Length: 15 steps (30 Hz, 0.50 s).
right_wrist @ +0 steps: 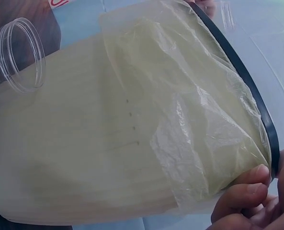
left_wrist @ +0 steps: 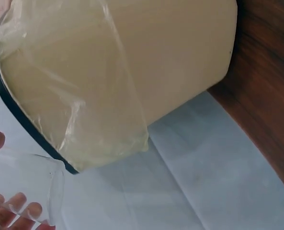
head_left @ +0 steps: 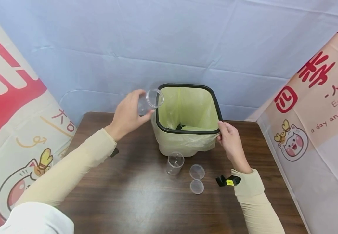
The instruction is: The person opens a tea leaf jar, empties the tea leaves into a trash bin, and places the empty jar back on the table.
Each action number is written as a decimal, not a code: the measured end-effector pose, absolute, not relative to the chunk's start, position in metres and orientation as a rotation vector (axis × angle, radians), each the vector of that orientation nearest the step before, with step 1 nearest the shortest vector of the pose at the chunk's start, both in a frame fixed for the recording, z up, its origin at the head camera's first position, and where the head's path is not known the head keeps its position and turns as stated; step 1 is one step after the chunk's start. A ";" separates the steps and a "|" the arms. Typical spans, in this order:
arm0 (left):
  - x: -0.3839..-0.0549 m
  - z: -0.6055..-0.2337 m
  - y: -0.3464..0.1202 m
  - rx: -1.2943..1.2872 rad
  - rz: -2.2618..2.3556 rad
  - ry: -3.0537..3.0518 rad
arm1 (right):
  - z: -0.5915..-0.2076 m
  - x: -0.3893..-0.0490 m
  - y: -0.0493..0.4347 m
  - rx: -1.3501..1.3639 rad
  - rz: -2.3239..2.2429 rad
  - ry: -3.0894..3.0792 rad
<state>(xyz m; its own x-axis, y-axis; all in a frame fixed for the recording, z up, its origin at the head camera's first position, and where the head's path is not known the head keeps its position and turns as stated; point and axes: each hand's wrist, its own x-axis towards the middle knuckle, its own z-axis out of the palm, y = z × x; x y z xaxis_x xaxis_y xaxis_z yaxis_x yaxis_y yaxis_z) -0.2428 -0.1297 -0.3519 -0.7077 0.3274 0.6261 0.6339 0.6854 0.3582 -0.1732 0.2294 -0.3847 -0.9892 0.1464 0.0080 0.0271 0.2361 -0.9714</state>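
My left hand (head_left: 129,112) grips a clear plastic jar (head_left: 149,101) by its side, tilted, its open mouth at the left rim of a trash bin (head_left: 169,150). A thin yellowish bag (head_left: 198,109) lines the bin and folds over its black rim (head_left: 183,85). With thumb and fingers, my right hand (head_left: 230,139) pinches the rim and bag at the front right corner. The left wrist view shows the fingers curled round the jar (left_wrist: 27,184) below the rim. In the right wrist view, the fingertips (right_wrist: 254,179) press the bag edge.
A second clear jar (head_left: 175,164) stands open in front of the bin. Two clear round lids, an upper lid (head_left: 197,172) and a lower lid (head_left: 197,187), lie beside it on the dark wooden table (head_left: 145,201). A pale blue cloth (head_left: 157,42) hangs behind, with printed banners at both sides.
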 end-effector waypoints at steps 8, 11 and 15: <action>-0.231 -0.364 -0.132 -0.787 -0.830 -2.325 | -0.385 -0.175 0.228 -0.166 1.905 -2.378; -0.228 -0.368 -0.133 -0.805 -0.844 -2.304 | -0.385 -0.175 0.228 -0.167 1.901 -2.381; -0.223 -0.370 -0.131 -0.830 -0.871 -2.302 | -0.385 -0.174 0.228 -0.182 1.899 -2.375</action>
